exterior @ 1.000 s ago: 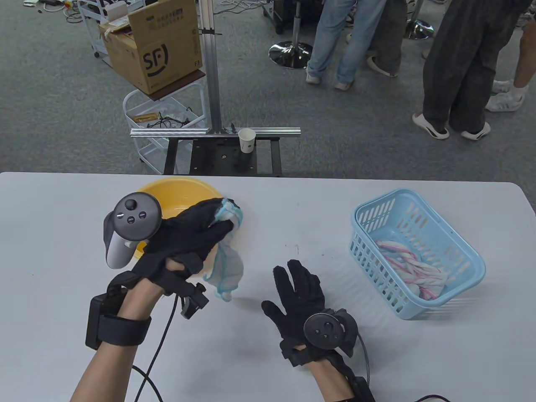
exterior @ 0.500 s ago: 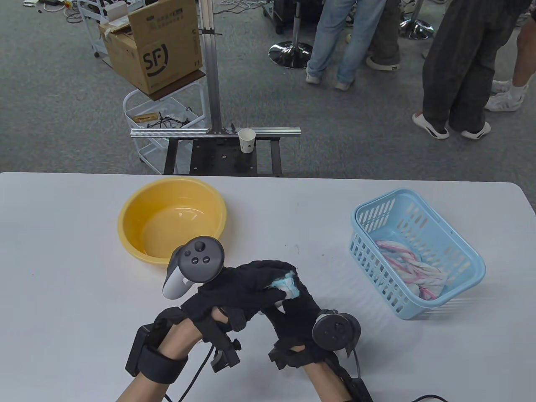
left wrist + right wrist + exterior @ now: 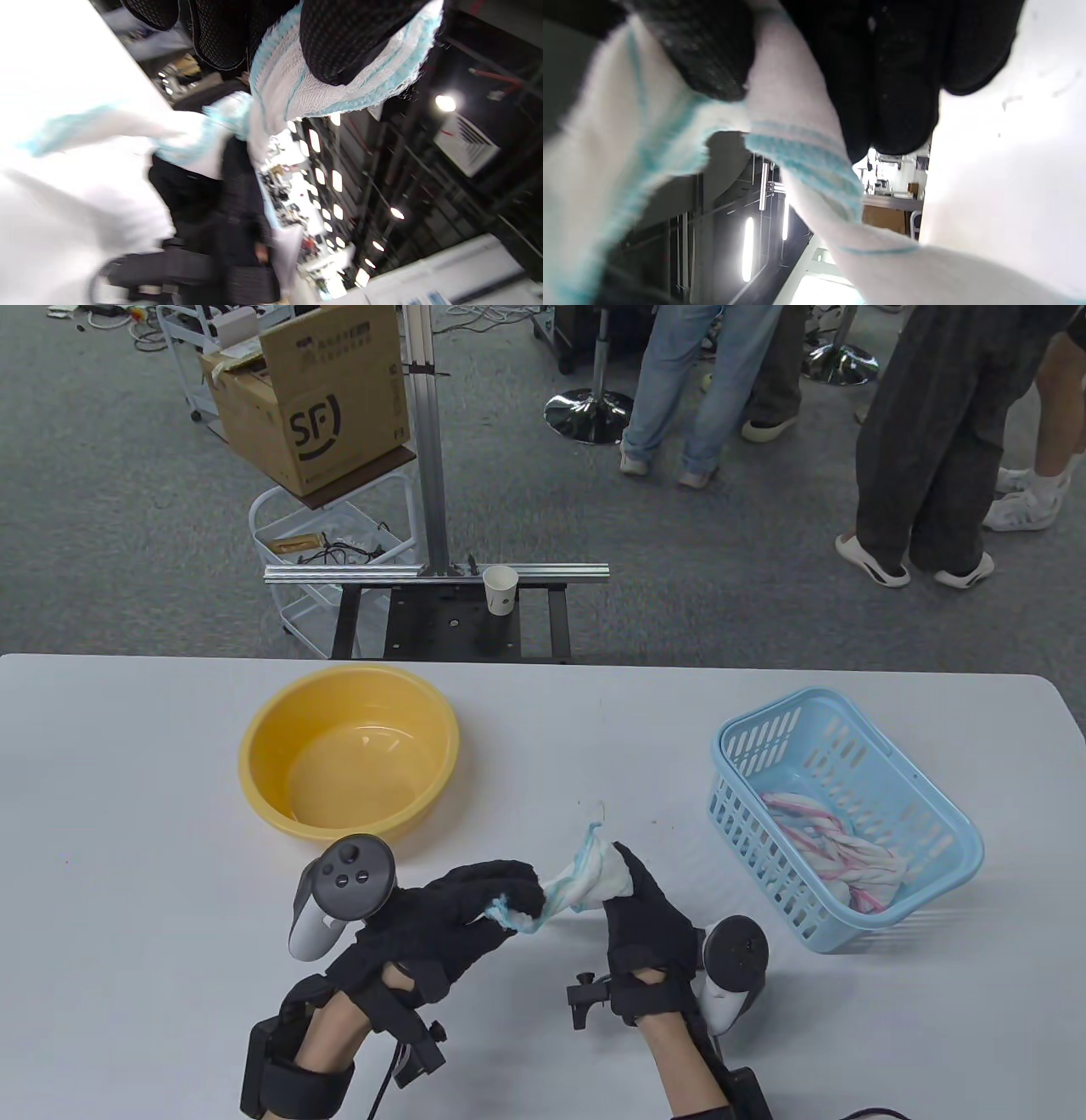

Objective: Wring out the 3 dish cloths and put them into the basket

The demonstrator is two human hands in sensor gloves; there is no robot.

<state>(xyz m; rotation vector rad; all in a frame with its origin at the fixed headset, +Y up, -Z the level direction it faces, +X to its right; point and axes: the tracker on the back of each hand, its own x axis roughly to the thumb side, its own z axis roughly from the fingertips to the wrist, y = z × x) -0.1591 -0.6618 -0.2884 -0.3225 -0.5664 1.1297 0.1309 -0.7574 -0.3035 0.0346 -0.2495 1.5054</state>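
A white dish cloth with light blue stripes (image 3: 585,882) is stretched and twisted between both hands above the table's front middle. My left hand (image 3: 475,903) grips its left end, and my right hand (image 3: 640,903) grips its right end. In the left wrist view the cloth (image 3: 297,84) is wrapped under the gloved fingers (image 3: 352,38). The right wrist view shows the cloth (image 3: 793,127) pinched by black fingers (image 3: 891,84). A light blue basket (image 3: 840,814) stands at the right with twisted pink-and-white cloth (image 3: 836,840) lying inside it.
A yellow basin (image 3: 349,751) sits at the left middle of the white table (image 3: 127,814). Beyond the far edge stand a metal frame with a paper cup (image 3: 500,589), a cardboard box (image 3: 310,394) and several people's legs (image 3: 942,441).
The left hand carried the blue-striped cloth from over the basin to the front middle. The right hand took hold of it, and both hands pulled apart and twisted it.
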